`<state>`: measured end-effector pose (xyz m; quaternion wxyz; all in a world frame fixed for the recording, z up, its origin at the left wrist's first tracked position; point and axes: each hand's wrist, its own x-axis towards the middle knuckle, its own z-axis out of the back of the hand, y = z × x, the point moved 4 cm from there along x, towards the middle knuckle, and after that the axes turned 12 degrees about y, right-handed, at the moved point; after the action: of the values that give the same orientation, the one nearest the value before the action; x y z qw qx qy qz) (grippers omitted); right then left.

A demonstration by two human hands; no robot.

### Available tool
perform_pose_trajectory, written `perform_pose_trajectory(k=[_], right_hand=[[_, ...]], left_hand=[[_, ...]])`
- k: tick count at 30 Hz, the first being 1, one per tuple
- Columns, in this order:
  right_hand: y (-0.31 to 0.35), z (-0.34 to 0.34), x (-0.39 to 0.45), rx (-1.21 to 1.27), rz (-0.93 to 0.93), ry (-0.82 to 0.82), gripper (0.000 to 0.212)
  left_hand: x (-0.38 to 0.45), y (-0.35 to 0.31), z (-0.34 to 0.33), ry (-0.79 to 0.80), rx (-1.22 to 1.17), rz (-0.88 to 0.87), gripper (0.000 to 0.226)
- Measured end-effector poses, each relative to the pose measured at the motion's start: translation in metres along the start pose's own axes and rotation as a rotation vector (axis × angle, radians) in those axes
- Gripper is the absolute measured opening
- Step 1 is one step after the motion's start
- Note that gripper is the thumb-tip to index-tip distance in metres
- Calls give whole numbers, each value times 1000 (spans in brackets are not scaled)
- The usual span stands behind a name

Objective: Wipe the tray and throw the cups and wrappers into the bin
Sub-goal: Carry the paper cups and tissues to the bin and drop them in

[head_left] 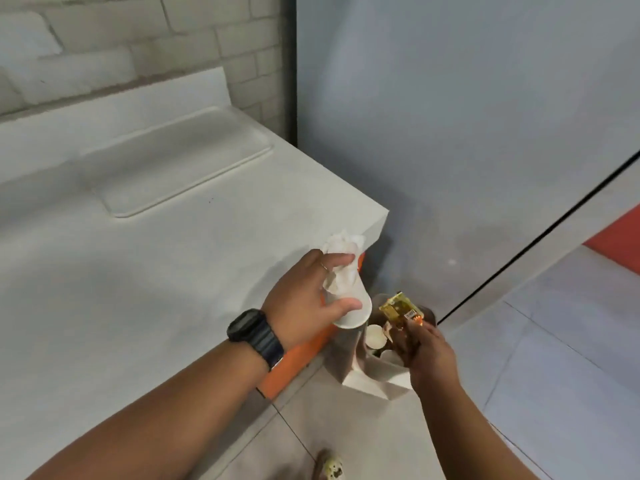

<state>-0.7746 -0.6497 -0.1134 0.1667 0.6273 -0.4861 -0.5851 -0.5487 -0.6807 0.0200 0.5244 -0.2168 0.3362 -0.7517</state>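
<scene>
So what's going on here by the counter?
A person is clearing rubbish. The left hand holds a white paper cup with a crumpled tissue stuffed in it. The right hand holds a yellow wrapper over the bin, which already contains a cup. The tray on the counter is bare.

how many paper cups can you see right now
2: a white paper cup in the left hand, and another inside the beige bin. More may be hidden.
</scene>
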Motion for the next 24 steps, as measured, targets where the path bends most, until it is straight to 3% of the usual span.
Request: perform_pose_trajectory(k=[2, 7, 10, 17, 20, 22, 24], right_hand=[[-18, 45, 27, -5, -100, -96, 25], [-53, 93, 90, -78, -257, -120, 43], [-50, 100, 117, -134, -230, -156, 21], [-72, 129, 142, -52, -188, -201, 34], [-82, 136, 133, -2, -203, -232, 28], [-88, 143, 132, 2, -211, -247, 23], [-91, 145, 133, 11, -205, -252, 21]], left_hand=[[24, 3, -38, 82, 5, 21, 63], [55, 40, -108, 237, 24, 174, 68], [73, 58, -139, 268, -1, 246, 69], [129, 72, -209, 279, -37, 280, 70], [143, 73, -234, 277, -59, 286, 70], [153, 79, -255, 313, -80, 313, 73], [161, 91, -277, 447, -79, 356, 88]])
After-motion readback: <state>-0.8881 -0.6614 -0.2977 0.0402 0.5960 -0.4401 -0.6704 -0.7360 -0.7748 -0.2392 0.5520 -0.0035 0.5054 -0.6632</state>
